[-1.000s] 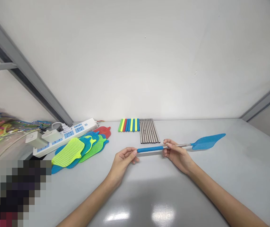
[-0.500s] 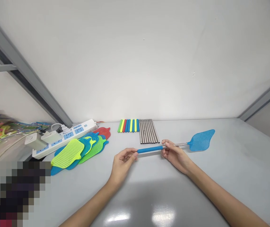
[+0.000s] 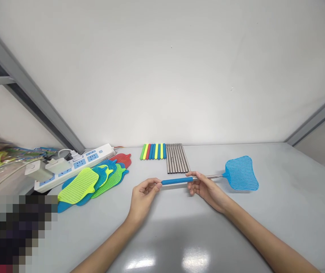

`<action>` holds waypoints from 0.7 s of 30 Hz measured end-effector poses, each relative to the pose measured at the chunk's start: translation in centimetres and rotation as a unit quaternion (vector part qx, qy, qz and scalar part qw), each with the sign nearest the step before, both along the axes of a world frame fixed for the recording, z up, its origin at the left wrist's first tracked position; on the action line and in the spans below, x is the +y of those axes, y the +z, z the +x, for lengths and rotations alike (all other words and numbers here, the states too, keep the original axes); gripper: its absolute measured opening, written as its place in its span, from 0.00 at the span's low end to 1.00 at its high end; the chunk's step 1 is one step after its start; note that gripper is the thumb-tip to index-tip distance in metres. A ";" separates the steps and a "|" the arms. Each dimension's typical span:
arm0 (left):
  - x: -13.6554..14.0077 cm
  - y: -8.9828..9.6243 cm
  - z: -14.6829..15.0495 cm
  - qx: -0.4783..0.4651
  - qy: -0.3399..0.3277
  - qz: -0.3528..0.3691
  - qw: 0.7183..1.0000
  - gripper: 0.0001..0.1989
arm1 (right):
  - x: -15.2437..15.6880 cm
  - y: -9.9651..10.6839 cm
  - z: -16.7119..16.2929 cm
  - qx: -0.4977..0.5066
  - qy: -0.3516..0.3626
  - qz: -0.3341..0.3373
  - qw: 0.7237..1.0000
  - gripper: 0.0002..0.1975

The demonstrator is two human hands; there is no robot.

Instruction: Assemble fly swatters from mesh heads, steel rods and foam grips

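A blue fly swatter (image 3: 177,181) lies nearly level across both hands, its mesh head (image 3: 242,173) out to the right and turned broad side toward me. My left hand (image 3: 144,195) is closed, thumb and fingers pinching the left end of the blue grip. My right hand (image 3: 204,189) is around the thin metal shaft where it leaves the grip, index finger on top and the other fingers curled below. Behind the swatter, a row of metal tubes (image 3: 177,159) lies side by side, with green, yellow, red and blue grips (image 3: 153,151) to their left.
Loose mesh swatter heads (image 3: 78,185) in yellow, blue, green and red overlap at the left. Behind them runs a white power strip (image 3: 99,151) with plugged-in adapters (image 3: 38,170). Plastic-wrapped items (image 3: 5,157) sit at the far left. A white wall (image 3: 179,76) closes off the grey table's back.
The swatter has rolled about its length, so its head shows wider and flatter to me. My hands have shifted slightly left in view, as has the whole scene.
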State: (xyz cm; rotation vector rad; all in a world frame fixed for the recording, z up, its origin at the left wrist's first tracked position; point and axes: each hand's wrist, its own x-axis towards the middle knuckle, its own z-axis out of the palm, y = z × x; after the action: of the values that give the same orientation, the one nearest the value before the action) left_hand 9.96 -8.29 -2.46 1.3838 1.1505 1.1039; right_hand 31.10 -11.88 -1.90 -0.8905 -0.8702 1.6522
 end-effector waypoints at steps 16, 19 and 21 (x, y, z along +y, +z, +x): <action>-1.8 0.7 0.2 0.095 -0.237 0.052 0.966 0.16 | 0.0 0.3 0.2 -0.014 0.036 0.022 0.999 0.23; -2.1 1.1 0.1 0.137 -0.329 0.131 0.925 0.18 | 0.0 0.3 0.0 -0.028 0.039 0.037 0.998 0.22; -2.5 1.4 0.2 0.162 -0.390 0.184 0.888 0.19 | -0.1 0.2 -0.1 -0.042 0.044 0.044 0.997 0.22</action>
State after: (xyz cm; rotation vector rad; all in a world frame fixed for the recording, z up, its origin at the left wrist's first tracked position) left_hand 10.19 -10.84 -1.07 2.1319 0.4853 0.5160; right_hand 31.00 -12.02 -1.66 -0.8765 -1.0449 1.6487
